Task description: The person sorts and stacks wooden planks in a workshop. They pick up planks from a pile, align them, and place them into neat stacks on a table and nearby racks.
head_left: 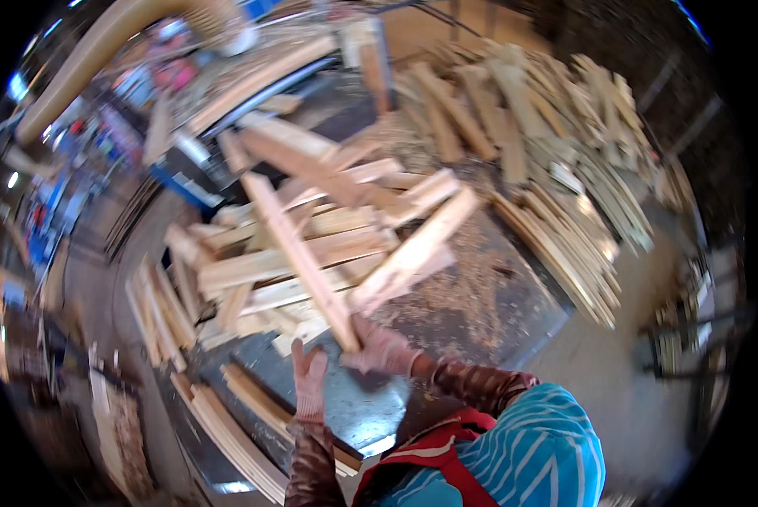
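My right hand [385, 348], in a pale pinkish work glove, is closed around the near end of a long wooden board [301, 252]. The board slants away to the far left, above a loose heap of sawn boards [298, 258]. Just left of that grip, my left hand [309, 380] wears a similar glove. Its fingers are spread and nothing shows in them. Another pale board [417, 247] lies at an angle close beyond my right hand. Motion blur softens the board's edges.
Sawdust [472, 287] covers part of the dark tabletop [522, 317]. Stacked wood strips [560, 245] lie to the right, with a larger pile of slats [514, 101] behind. More strips [231, 435] lie near left. A thick tan hose [100, 59] arches at the far left.
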The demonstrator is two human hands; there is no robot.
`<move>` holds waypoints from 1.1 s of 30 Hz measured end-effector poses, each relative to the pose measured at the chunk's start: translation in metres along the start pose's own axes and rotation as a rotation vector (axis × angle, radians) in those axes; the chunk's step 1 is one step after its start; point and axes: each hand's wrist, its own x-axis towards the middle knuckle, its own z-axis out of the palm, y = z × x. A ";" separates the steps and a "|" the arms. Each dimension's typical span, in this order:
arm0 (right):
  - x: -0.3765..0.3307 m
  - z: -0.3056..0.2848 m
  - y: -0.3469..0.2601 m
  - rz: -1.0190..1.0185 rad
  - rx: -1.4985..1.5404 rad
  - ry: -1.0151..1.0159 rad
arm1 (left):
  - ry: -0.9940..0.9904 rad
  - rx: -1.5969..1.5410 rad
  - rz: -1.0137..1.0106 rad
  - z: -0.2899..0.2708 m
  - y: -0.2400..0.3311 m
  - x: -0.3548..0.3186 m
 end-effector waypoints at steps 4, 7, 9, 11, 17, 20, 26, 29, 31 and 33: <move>-0.084 -0.009 0.043 0.052 -0.102 0.076 | -0.247 -0.173 -0.174 0.103 -0.024 0.033; -0.119 -0.049 0.091 0.036 -0.174 0.223 | -0.244 -0.046 -0.258 0.157 -0.039 -0.009; -0.136 -0.064 0.112 -0.042 -0.266 0.462 | -0.354 0.000 -0.271 0.187 -0.052 -0.034; -0.157 -0.072 0.153 0.090 -0.244 0.426 | -0.589 0.367 -0.295 0.220 -0.041 -0.049; -0.285 -0.078 0.254 0.341 -0.406 0.628 | -0.336 0.330 0.282 0.241 -0.040 0.031; -0.330 -0.065 0.297 0.610 -0.448 0.519 | -0.020 0.064 0.207 0.251 0.028 0.096; -0.165 -0.146 0.240 0.147 -0.527 0.668 | 0.313 0.375 0.311 0.241 0.024 0.232; -0.012 -0.199 0.147 -0.157 -0.228 0.747 | 0.380 0.374 0.365 0.244 0.015 0.267; 0.084 -0.226 0.084 -0.523 -0.348 0.829 | 0.170 -0.016 0.357 0.232 0.017 0.286; 0.155 -0.235 -0.011 -0.548 -0.370 0.717 | 0.200 0.344 0.129 0.189 0.013 0.311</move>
